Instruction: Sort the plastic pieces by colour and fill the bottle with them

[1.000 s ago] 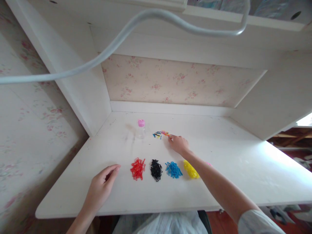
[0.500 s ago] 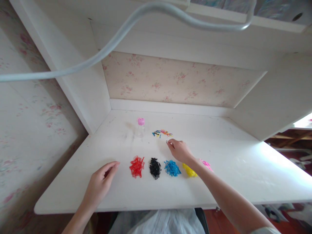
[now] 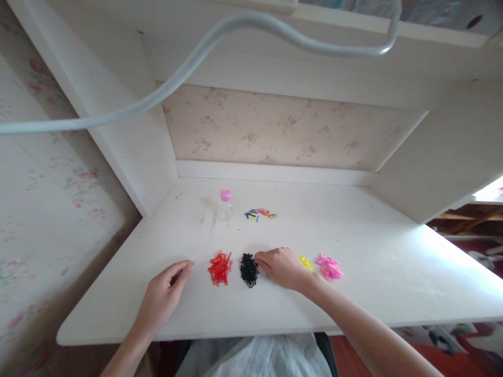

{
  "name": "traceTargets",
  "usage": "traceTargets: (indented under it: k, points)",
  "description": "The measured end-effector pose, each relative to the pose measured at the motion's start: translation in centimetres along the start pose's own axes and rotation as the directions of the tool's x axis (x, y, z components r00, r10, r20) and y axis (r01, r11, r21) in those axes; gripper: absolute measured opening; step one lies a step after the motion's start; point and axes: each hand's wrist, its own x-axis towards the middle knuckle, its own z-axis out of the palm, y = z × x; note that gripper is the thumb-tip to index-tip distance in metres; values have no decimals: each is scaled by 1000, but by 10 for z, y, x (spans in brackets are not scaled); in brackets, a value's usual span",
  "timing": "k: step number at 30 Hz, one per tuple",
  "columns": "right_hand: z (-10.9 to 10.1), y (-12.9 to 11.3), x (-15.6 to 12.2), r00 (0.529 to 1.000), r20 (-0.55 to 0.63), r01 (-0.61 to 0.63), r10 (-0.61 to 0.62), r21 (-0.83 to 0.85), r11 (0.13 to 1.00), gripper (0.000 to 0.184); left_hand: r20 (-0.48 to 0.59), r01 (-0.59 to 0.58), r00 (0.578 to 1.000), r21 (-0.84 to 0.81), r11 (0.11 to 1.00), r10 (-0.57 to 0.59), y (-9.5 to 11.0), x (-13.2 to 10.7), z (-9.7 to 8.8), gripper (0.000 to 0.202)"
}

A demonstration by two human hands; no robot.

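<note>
The right hand [image 3: 281,268] lies low on the white worktop [image 3: 373,272], knuckles up. Its fingertips are drawn together and point left, just touching the right edge of a black heap of tiny rubber bands [image 3: 249,270]. Whether they pinch a band cannot be told, since the tips are turned away from the camera. The black heap sits directly left of that hand, in a row that runs left to right along the front of the worktop: a red heap of the same bands [image 3: 219,268], the black one, then the spot the hand covers, then a yellow heap [image 3: 304,261] half hidden behind the wrist, and a pink heap [image 3: 329,267]. The left hand [image 3: 162,299] rests palm down further left, its fingers loosely curled and holding nothing. Its tips are near the red heap but apart from it, so the right hand is much the nearer to the black heap. Well behind the row lie a small mixed-colour cluster of bands [image 3: 260,213] and, to its left, a small clear bottle with a pink cap [image 3: 225,205].
</note>
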Motion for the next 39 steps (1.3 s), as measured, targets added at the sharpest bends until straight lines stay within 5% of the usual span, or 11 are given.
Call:
traceTargets:
  k: [7, 15, 19, 25, 28, 33, 39]
  points:
    - [-3, 0, -3, 999, -30, 15, -16, -33, 999, 32, -22, 1, 1000, -10, 1000, -1, 5, -1, -3, 36]
    - [-5, 24, -45, 949, -275, -114, 152, 148, 982, 36, -3, 13, 1000, 16, 1000, -13, 9, 3, 0, 35]
    - [8, 56, -80, 791, -429, -268, 437, 399, 877, 35, 97, -96, 991, 18, 995, 94, 41, 10, 6, 31]
    - [37, 95, -123, 358, -352, -425, 865, 764, 486, 47, 293, -353, 903, 94, 931, 313, 106, 42, 41, 29]
    - [50, 103, -132, 274, -276, -395, 921, 841, 370, 51, 350, -428, 881, 300, 853, 319, 125, 67, 69, 27]
    - [57, 105, -133, 233, -256, -317, 938, 892, 321, 54, 332, -394, 907, 459, 796, 258, 138, 107, 112, 27]
    - [55, 104, -135, 332, -227, -337, 916, 878, 340, 50, 300, -332, 936, 587, 738, 182, 141, 132, 144, 29]
